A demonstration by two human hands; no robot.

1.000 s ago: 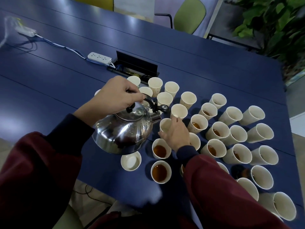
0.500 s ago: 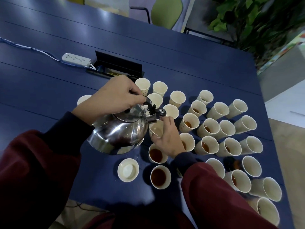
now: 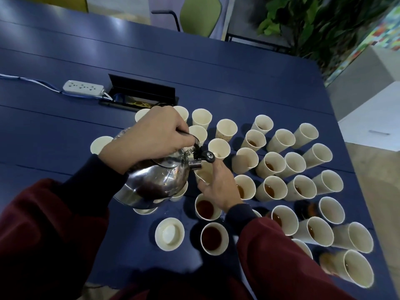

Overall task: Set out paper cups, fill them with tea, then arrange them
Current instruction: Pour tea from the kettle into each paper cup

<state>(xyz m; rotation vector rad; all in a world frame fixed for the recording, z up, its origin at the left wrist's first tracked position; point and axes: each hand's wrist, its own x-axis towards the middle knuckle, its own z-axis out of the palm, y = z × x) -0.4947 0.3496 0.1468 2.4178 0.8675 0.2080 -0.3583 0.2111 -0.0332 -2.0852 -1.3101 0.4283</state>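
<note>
My left hand [image 3: 151, 135] grips the black handle of a shiny steel kettle [image 3: 155, 180], which is tilted with its spout [image 3: 194, 164] over a paper cup [image 3: 204, 173]. My right hand [image 3: 218, 187] holds that cup, tipped toward the spout. Several cream paper cups stand around on the blue table [image 3: 65, 137]. Two cups near me, one [image 3: 205, 207] and another [image 3: 213, 238], hold dark tea. Several cups to the right, such as one [image 3: 270, 165], hold a little tea. An empty cup [image 3: 170, 233] stands at the front left.
A white power strip [image 3: 83, 87] with a blue cable lies at the back left beside an open black cable box [image 3: 140, 94]. A green chair [image 3: 201, 11] and a leafy plant [image 3: 313, 24] stand beyond the table's far edge. The table's right edge runs beside the cups.
My right hand lifted the cup off the table and tipped it up to the spout. The kettle tilted further. The camera view shifted right, then back left.
</note>
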